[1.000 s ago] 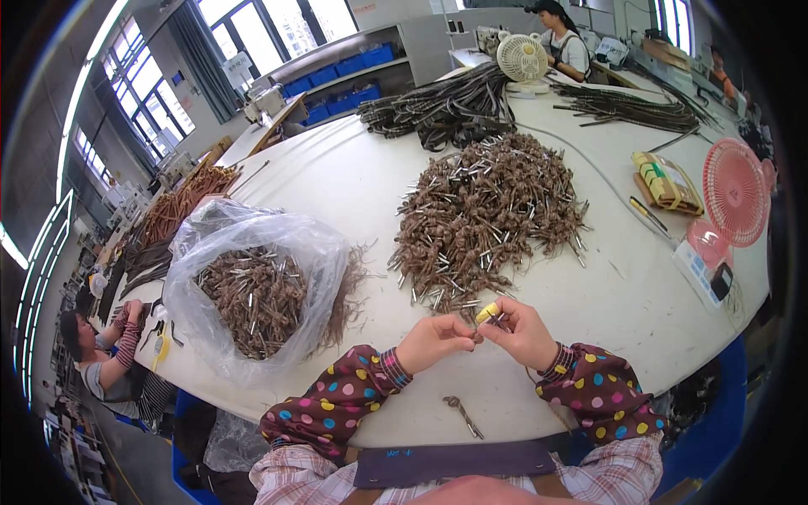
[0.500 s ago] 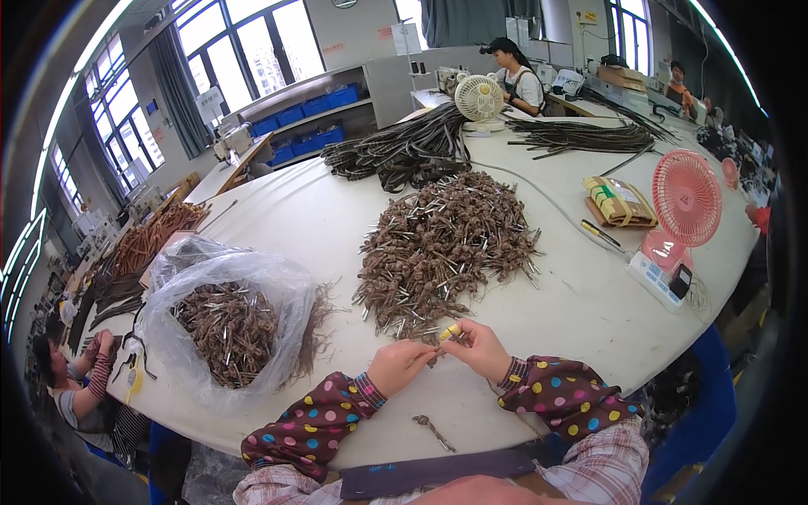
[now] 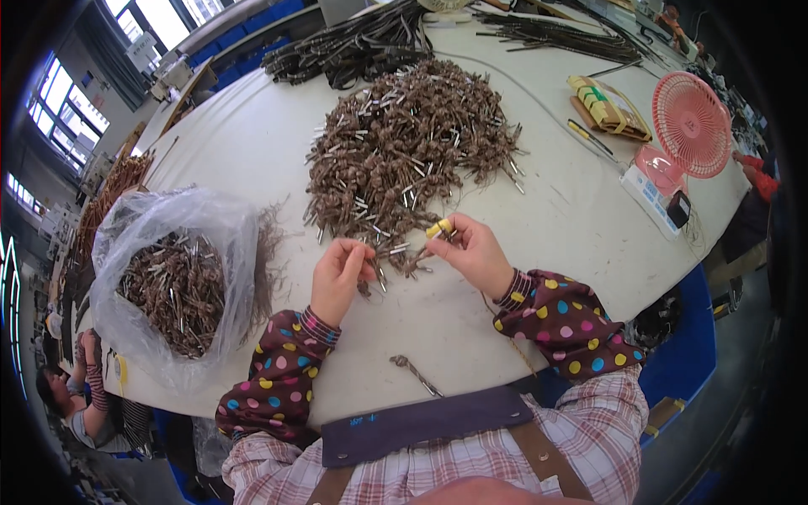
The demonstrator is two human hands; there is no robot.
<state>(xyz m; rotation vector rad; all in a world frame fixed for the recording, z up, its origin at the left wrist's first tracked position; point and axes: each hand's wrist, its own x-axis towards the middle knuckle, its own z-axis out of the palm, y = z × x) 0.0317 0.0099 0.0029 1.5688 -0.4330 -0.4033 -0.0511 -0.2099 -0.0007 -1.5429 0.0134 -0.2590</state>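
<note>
A large heap of brown knotted cord pieces with silvery metal tips (image 3: 412, 143) covers the middle of the table. At its near edge, my right hand (image 3: 478, 257) pinches a brown knotted cord piece (image 3: 417, 263). A yellow wrap with a dark band (image 3: 439, 228) sits on a finger of that hand. To the left, my left hand (image 3: 338, 278) is closed in a pinch. Brown cord and a metal tip show beside its fingertips, but what it grips is unclear. A single cord piece (image 3: 416, 375) lies apart, close to my apron.
A clear plastic bag (image 3: 240, 244) of similar pieces stands at left. Dark straps (image 3: 353, 46) lie at the back. On the right are a pink fan (image 3: 692, 124), a white power strip (image 3: 648, 202), a cutter knife (image 3: 591, 137) and a yellow-brown packet (image 3: 610, 108). A co-worker (image 3: 88, 404) sits far left.
My hands, which were together at the yellow wrap, have moved apart, the left one going left. The view has tilted down, so more of the apron and less of the room shows.
</note>
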